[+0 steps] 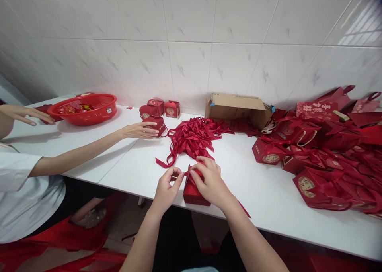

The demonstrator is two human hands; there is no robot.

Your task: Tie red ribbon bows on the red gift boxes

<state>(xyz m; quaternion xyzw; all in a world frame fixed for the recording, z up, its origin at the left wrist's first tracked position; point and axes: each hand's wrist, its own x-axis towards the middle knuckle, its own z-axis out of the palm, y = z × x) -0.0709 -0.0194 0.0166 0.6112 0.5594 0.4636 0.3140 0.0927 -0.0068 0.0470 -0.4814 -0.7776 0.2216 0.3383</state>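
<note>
Item under inspection: one small red box [195, 197], standing at the near edge of the white surface [235, 166], directly in front of the person and just on the near side of a heap of loose ribbons [193, 138]. Its walls look like folded card, so it is judged light, fairly stiff along the creases and liable to dent if squeezed mid-panel. The smooth faces may slide a little on the surface. Recommended hold: low on two opposite side walls, near the base corners, with only light pressure at the top. A red ribbon [244, 209], seen trailing past the right wrist, looks soft, limp and slippery; it is best pinched flat between thumb and forefinger.

Left hand [171, 182]: to the left of the box's upper edge, thumb and forefinger brought together, apparently on a narrow red strip, probably ribbon; the remaining fingers are curled. Right hand [207, 178]: over the top and right side of the box, back of the hand upward, thumb and forefinger bent towards the upper edge. Whether its fingertips are closed on anything cannot be told. Both forearms reach forward from the near side, converging at the box
</note>
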